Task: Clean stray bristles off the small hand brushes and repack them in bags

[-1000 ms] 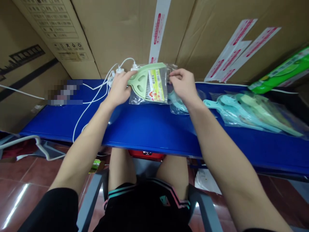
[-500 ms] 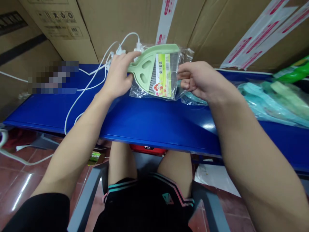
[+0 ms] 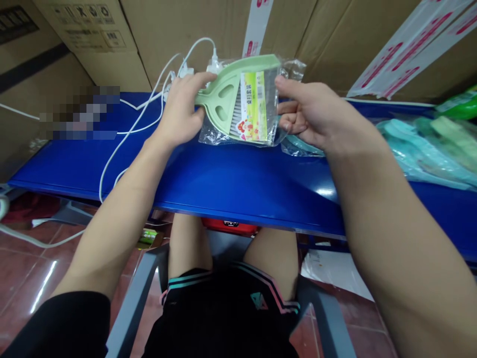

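A light green dustpan point(image 3: 249, 63) with a grey-bristled brush point(image 3: 237, 113) lies in a clear plastic bag point(image 3: 213, 135), held just over the blue table. A yellow-green printed label point(image 3: 254, 105) covers part of the brush. My left hand point(image 3: 184, 107) is closed round the dustpan's handle end at its left. At the opposite edge, the bent fingers of my right hand point(image 3: 303, 112) hold the bag's rim, the thumb raised above the others. Beneath this hand, a blue bagged item point(image 3: 300, 145) is partly hidden.
On the blue table point(image 3: 238, 184), more bagged blue and green dustpans point(image 3: 421, 149) lie to the right. White cables point(image 3: 128, 136) and plugs point(image 3: 214, 64) sit behind and left of my left hand. Cardboard boxes point(image 3: 186, 25) line the back. A green package point(image 3: 458, 102) shows at far right.
The bagged dustpan looks slightly higher in view, partly because the camera has shifted. My right thumb has spread upward along the bag's edge. My left hand keeps its hold.
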Demonstrator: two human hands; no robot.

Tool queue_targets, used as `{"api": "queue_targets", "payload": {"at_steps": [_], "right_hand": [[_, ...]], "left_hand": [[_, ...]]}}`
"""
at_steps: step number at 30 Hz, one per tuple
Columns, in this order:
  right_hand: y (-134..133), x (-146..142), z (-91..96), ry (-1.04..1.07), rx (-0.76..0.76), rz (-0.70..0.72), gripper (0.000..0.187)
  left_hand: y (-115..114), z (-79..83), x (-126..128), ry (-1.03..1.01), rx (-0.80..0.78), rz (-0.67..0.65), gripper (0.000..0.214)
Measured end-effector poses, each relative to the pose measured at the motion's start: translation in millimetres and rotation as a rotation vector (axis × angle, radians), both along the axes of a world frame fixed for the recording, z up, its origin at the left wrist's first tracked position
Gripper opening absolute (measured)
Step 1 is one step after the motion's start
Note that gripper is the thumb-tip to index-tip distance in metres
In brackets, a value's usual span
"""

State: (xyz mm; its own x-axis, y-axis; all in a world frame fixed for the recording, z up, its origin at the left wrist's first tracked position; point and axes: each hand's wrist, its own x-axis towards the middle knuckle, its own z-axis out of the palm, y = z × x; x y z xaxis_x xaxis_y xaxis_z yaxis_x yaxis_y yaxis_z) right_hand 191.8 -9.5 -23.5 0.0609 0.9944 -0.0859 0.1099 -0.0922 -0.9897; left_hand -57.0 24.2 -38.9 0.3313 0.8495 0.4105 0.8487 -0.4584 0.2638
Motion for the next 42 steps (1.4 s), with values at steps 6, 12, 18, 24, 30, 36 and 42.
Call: {"api": "queue_targets", "payload": {"at_steps": [6,12,18,24,30,36,42], "right_hand": [[-0.3,-2.3,4.9,0.027,-0.038,0.03,0.019],[0.5,-4.3,1.8,-0.007,-0.025,-0.028,0.02],[-0.6,-5.1,-4.3,-0.034,0.016,-0.028,0.023],[4.1,-2.0,-8.8,-0.114,0.052,0.005,0.028],[10.0,1.0,-14.4,-0.161,0.02,0.02,0.025],[17.3,9.4,-20.0,-0.244,0.017,0.144,0.022],[9.5,3.8,-9.8,-0.117,0.027,0.098,0.013]], "left_hand": [[0.0,0.1,-0.1,-0.031,-0.011,0.015,0.076],[-2.0,0.4,1.0,-0.006,-0.014,0.009,0.072],[-3.1,0.3,3.6,0.011,-0.012,0.001,0.069],[-2.9,0.8,3.4,0.022,-0.004,0.003,0.072],[-6.4,1.5,4.4,0.024,0.01,-0.003,0.071],[-7.5,1.8,7.0,0.034,0.004,-0.008,0.063],[-0.7,-2.5,2.4,-0.23,0.084,-0.022,0.07]]}}
